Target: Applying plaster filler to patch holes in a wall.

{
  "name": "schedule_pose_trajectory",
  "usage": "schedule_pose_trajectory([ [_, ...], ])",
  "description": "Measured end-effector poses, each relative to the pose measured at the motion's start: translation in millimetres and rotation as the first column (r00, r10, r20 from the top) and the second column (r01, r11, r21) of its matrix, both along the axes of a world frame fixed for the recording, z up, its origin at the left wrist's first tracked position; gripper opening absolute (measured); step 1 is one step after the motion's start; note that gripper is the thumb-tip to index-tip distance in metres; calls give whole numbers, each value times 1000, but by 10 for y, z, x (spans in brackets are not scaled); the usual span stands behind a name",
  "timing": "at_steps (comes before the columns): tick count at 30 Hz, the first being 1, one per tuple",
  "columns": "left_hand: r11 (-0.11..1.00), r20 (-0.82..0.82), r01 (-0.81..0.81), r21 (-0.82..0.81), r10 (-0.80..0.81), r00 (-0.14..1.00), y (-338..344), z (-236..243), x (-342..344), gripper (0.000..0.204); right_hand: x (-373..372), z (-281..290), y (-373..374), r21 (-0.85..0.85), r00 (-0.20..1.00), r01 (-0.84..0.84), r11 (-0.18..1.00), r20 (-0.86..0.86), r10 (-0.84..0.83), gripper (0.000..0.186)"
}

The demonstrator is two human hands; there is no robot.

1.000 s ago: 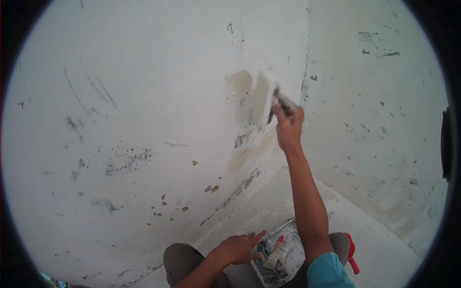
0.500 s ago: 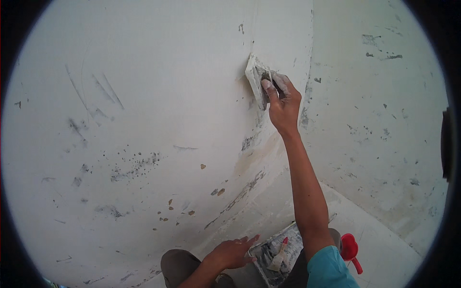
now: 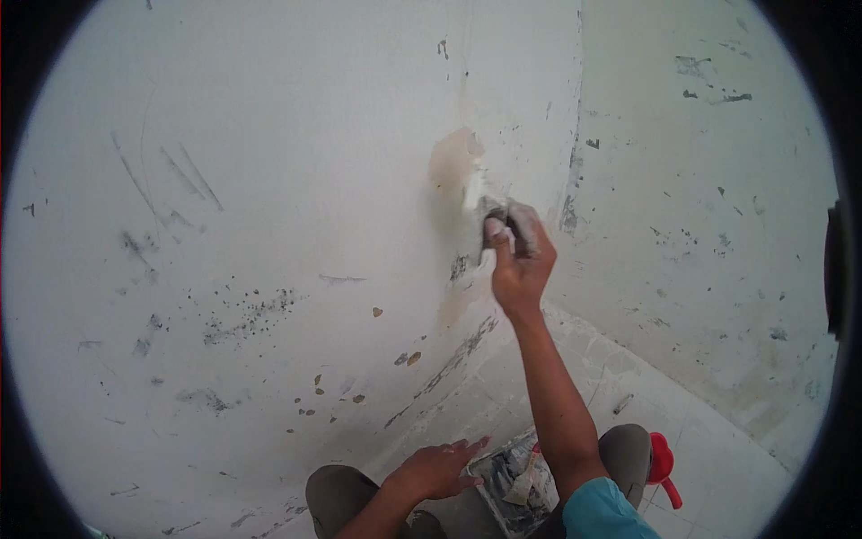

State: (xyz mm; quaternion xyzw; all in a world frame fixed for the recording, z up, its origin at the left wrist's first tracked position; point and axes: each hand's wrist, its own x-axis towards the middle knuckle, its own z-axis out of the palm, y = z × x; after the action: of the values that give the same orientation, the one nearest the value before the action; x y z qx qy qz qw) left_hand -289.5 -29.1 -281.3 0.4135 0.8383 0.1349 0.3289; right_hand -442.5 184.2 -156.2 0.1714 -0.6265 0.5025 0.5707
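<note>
My right hand grips a putty-smeared plastering trowel, blurred by motion, against the white wall near the inside corner. Just above the trowel a tan patch shows on the wall. My left hand, fingers stretched out, hangs low beside my left knee, by the upper left edge of a putty-smeared tray; whether it touches the tray I cannot tell. In the tray lies a putty knife with a pale blade; my right forearm partly covers its red-tipped handle.
A second wall meets the first at the corner on the right. Beside my right knee a red plastic scoop with a handle rests on the pale tiled floor. Dark scuffs and chipped spots mark the left wall.
My right hand has moved down along the wall with the trowel, uncovering the tan patch above it. My left hand has stayed nearly in place.
</note>
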Motion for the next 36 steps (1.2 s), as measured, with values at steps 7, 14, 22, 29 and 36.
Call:
schedule_pose_trajectory([
  [7,1000,-9,-2,-19,2,1000,2,5,3,80,-283,105,332,121,986,147,982,-98,-135,26],
  [14,1000,-17,26,-13,-26,1000,-1,-5,39,81,-333,65,227,237,963,251,939,-162,-217,43],
  [22,999,-37,47,8,-46,998,299,6,35,82,112,-27,381,351,966,-181,919,238,99,39],
  [29,998,-1,59,-20,-59,998,462,62,152,79,-153,175,672,-341,928,-192,920,241,283,38],
  [36,1000,-31,9,-22,-9,999,217,52,185,80,-380,329,359,-300,965,-179,937,133,227,35],
])
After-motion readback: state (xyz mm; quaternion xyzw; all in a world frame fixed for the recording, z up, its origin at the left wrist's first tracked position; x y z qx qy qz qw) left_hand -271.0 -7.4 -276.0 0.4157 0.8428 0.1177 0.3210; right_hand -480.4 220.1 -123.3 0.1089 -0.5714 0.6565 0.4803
